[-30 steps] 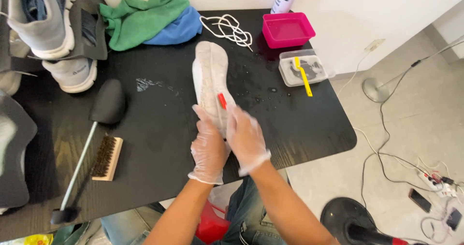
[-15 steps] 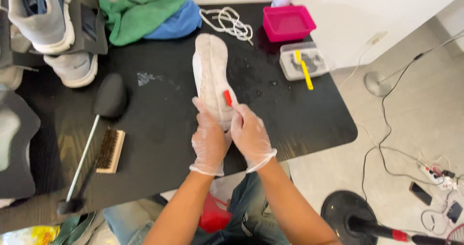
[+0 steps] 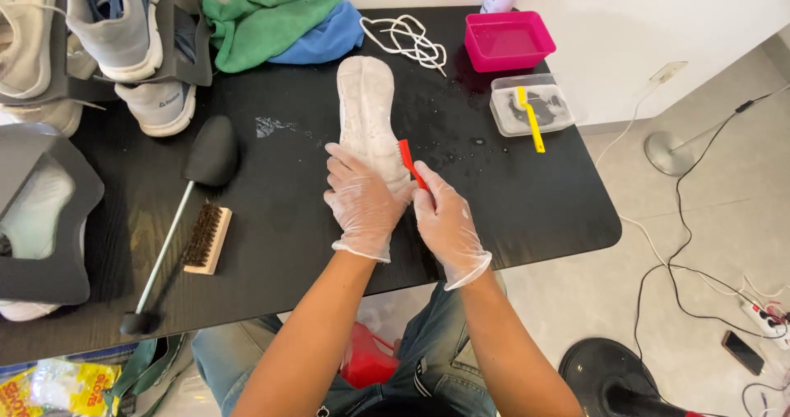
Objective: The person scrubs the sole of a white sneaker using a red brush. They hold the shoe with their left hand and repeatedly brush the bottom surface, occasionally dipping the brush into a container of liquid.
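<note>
White insole (image 3: 366, 108) lay flat on the black table (image 3: 535, 203), wet and sudsy, its long axis running straight away from me: one end far, toward the white laces (image 3: 405, 40), the other end at my edge of the table. My left hand (image 3: 360, 203), gloved, was clamped over that near end, palm down and fingers wrapped on it, pinning it to the tabletop. My right hand (image 3: 448, 220), also gloved, gripped a small red brush (image 3: 410, 160), whose head sat against the insole's right edge just ahead of the left fingers. Both hands met at the near end, so the whole uncovered length stretched forward from them (right hand nearer the working edge). Off to the right, well apart: a pink tub (image 3: 508, 40) of water and a clear tray (image 3: 533, 104) holding a yellow brush (image 3: 529, 118). A wooden brush (image 3: 206, 238) lay to my left, untouched.
</note>
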